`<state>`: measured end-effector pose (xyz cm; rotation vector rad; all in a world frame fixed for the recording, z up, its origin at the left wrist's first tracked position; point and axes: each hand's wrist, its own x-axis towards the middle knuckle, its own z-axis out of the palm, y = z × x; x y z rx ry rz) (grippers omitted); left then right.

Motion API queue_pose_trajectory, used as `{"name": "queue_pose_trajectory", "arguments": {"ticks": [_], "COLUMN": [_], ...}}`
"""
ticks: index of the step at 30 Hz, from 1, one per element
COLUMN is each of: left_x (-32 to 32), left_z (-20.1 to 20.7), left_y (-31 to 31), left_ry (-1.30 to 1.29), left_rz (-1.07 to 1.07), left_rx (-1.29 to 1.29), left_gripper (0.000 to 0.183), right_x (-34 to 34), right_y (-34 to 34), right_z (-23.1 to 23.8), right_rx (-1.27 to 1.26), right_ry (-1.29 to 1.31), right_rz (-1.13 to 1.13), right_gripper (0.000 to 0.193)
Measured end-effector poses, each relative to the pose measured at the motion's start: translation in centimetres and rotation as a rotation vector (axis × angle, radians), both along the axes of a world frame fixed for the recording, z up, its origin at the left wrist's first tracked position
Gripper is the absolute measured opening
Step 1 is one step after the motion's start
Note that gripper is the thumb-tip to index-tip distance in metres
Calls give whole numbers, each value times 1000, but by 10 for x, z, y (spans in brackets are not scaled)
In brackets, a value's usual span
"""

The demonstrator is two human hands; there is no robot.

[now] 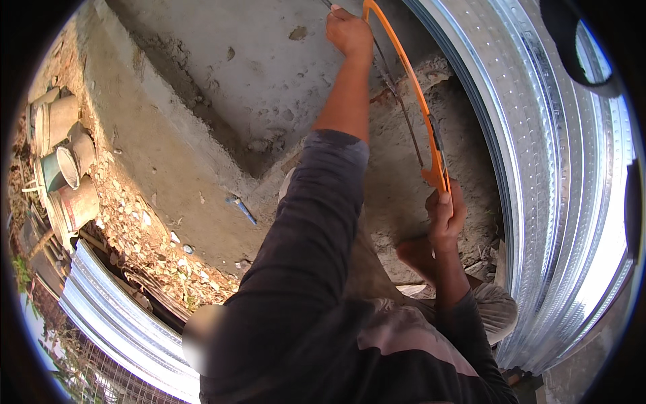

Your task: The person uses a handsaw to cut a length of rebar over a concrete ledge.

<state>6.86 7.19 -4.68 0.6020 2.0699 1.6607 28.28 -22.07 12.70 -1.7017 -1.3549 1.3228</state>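
Observation:
An orange bow-shaped saw (412,74) spans the space between my two hands, its thin dark blade (408,121) toward the left side of the frame. My right hand (445,219) is closed round the saw's near end, thumb along the orange grip. At the far end, my left hand (350,32) is closed on a thin dark metal rod (326,3), whose tip sticks out beyond the fingers. The rod seems to run back under the hand toward the blade; where the two meet is hard to make out. A bare foot (417,257) rests left of my right wrist.
Stacked ribbed shiny metal sheets (538,168) curve along the right. A raised concrete edge (161,108) borders a rough grey slab (269,54). A small blue tool (241,209) lies on the concrete. Dirty buckets (70,202) and more metal sheets (121,316) are at left.

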Motion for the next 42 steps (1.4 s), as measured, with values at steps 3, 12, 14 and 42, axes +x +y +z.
{"name": "queue_pose_trajectory", "arguments": {"ticks": [3, 12, 14, 42], "left_x": [-3, 8, 12, -146], "left_z": [7, 30, 25, 39], "left_y": [6, -5, -5, -205], "left_ry": [32, -173, -105, -946], "left_rz": [21, -59, -4, 377], "left_rx": [26, -128, -135, 228], "left_gripper": [53, 56, 55, 42], "right_x": [-34, 10, 5, -42], "right_y": [60, -17, 15, 19], "right_z": [-31, -21, -37, 21], "right_rx": [92, 204, 137, 120], "right_ry": [71, -15, 19, 92], "right_rz": [-26, 1, -40, 356], "right_gripper": [40, 49, 50, 33]}}
